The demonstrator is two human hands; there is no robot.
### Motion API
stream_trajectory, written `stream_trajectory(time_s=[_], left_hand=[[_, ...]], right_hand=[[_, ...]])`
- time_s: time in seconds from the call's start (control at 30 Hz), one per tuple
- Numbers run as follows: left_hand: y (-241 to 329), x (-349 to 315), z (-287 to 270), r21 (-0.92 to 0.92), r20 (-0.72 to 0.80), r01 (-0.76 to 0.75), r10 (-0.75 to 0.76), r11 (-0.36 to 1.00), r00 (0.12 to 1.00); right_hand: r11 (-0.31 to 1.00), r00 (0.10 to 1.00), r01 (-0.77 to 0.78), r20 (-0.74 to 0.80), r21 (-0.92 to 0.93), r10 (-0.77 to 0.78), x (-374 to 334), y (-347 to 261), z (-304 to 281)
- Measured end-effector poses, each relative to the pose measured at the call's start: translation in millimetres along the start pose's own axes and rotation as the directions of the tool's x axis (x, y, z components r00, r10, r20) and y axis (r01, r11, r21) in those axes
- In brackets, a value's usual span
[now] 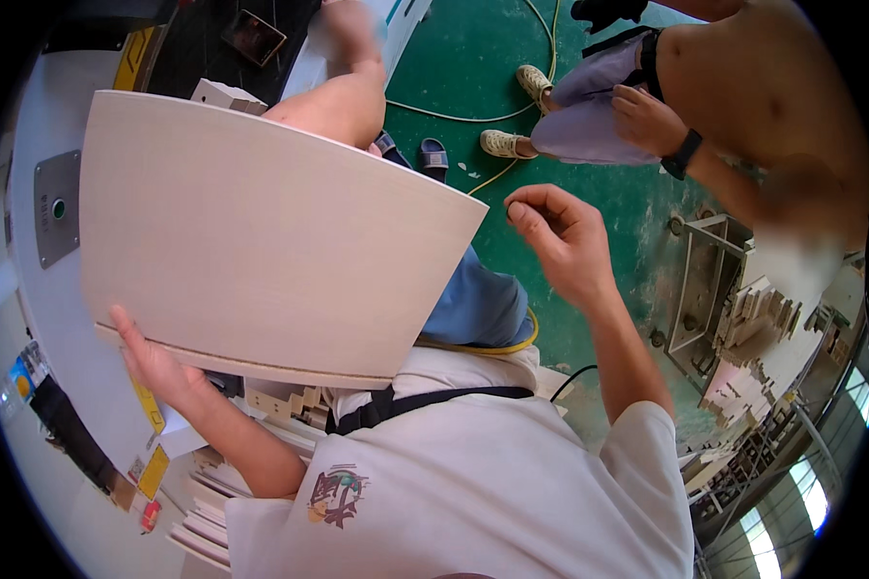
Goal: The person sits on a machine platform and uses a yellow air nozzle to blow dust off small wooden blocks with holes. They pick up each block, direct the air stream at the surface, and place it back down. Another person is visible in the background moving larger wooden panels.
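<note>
A large pale board [270,232] with a thin dark line along its near edge is held in front of my body, above the white machine bed. My left hand [161,369] grips the board's near left edge, with the thumb lying on the top face. Just off the board's right corner, my right hand [568,246] is raised, its thumb and forefinger pinched together. A tiny dark spot shows at those fingertips; what it is I cannot make out. This hand does not touch the board.
Left of the board runs a white machine surface [43,299] with a grey metal plate [58,207]. A co-worker's arm [333,111] reaches in beyond the board. Another person [734,87] stands at the right, near a wheeled cart [710,280] stacked with wood strips. A hose [454,116] crosses the green floor.
</note>
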State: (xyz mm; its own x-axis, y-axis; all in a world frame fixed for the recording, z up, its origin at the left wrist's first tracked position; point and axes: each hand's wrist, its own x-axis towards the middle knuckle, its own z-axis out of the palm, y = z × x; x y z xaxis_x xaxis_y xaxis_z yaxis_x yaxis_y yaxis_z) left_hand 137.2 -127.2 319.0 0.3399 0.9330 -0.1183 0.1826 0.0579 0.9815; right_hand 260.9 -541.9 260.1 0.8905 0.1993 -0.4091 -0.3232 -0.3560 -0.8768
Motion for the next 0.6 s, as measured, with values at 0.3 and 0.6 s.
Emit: stream_trajectory(time_s=[0.3,0.6], left_hand=[[-5,-1,4,0.009,0.054,-0.090,0.089,0.996,0.995],[-79,-16,-43,-0.241,0.436,0.403,-0.273,0.883,0.858]], right_hand=[[0.843,0.958,0.237,-0.030,-0.483,-0.286,2,-24,16],[0.930,0.992,-0.044,-0.123,-0.364,-0.001,-30,81,-32]])
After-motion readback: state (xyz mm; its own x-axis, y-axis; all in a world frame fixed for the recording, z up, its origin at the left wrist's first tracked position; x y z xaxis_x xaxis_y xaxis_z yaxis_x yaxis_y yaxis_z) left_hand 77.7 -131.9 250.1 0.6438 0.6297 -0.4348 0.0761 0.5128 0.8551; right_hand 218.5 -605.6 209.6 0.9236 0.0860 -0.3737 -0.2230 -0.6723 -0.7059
